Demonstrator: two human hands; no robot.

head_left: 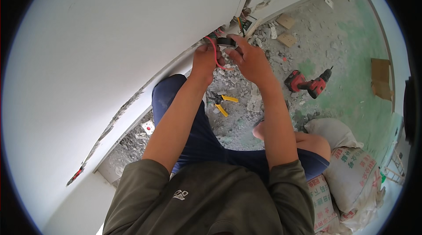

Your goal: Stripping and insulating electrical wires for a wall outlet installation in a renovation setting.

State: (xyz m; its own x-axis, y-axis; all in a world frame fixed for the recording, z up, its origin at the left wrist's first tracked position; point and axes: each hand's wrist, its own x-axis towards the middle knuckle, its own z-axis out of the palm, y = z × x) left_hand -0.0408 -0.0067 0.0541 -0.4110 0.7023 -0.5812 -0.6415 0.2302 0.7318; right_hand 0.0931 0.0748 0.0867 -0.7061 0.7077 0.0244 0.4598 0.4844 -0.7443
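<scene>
Beside the wall (132, 37), a red wire (215, 52), likely light and springy, best pinched along its loop, crosses the left hand (204, 64), the right hand (252, 62) near a black band (226, 41), both sets of fingers bent, their hold unclear.

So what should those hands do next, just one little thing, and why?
Probably have the left hand steady the red wire: it curves loosely across that hand, and the black band, possibly tape, sits close by, between that hand and the right hand.
</scene>
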